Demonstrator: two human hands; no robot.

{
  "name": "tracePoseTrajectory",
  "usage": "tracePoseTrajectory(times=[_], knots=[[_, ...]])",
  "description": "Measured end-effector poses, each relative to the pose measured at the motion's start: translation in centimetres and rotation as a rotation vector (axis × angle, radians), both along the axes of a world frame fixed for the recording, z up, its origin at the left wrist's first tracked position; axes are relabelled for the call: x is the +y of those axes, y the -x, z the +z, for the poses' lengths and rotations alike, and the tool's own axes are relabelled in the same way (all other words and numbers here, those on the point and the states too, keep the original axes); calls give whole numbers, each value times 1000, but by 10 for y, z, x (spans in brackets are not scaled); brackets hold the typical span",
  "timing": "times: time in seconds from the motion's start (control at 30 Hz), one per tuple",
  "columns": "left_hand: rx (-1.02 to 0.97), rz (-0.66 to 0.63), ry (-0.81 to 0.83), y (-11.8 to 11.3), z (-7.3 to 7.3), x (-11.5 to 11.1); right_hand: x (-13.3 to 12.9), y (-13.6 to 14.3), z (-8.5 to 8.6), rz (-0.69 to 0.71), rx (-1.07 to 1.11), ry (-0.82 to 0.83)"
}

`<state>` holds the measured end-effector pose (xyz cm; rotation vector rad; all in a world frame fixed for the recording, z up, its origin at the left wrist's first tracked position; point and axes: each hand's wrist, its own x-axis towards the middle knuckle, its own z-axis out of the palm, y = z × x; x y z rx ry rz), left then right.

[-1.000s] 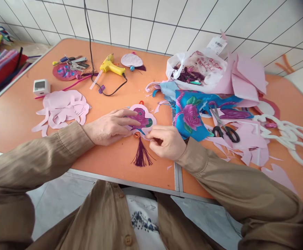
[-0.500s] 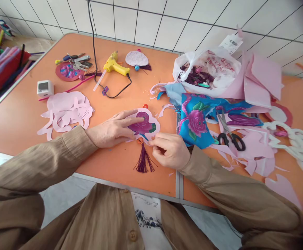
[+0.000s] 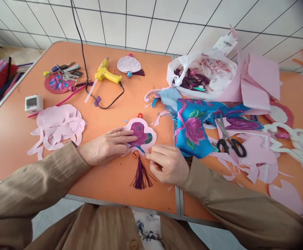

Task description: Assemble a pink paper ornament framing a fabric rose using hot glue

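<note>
A pink scalloped felt piece (image 3: 153, 131) frames a magenta flower print (image 3: 139, 133) on the orange table. An orange bead (image 3: 140, 115) shows at its top; an orange bell (image 3: 136, 154) and a dark purple tassel (image 3: 142, 173) hang from its bottom. My left hand (image 3: 106, 146) lies flat with fingers stretched over the piece's left side. My right hand (image 3: 167, 163) has its fingers curled, thumb and index finger pinched at the lower right edge of the pink felt.
A yellow glue gun (image 3: 106, 73) with a cord lies behind. Pink felt cutouts (image 3: 59, 125) and a white cube (image 3: 34, 104) are at left. At right are floral blue fabric (image 3: 195, 133), black-handled scissors (image 3: 231, 143), pink scraps (image 3: 260, 149) and a plastic bag (image 3: 219, 74).
My left hand's fingers have drawn back slightly left, uncovering more of the flower print. My right hand stays at the lower right edge. The whole view has shifted a little.
</note>
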<state>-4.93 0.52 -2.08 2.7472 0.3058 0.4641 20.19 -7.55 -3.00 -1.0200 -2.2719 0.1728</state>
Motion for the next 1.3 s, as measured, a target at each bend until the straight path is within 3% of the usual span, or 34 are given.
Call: tracePoseTrajectory(times=[0.47, 0.8, 1.07, 1.3], knots=[[54, -33, -29, 5, -6, 3, 4, -1, -1, 23, 70, 41], [83, -17, -83, 2, 2, -1, 9, -8, 1, 32, 299, 240], [-25, -66, -86, -2, -2, 5, 7, -6, -4, 104, 151, 111], [-101, -89, -37, -2, -1, 6, 6, -7, -6, 99, 118, 99]])
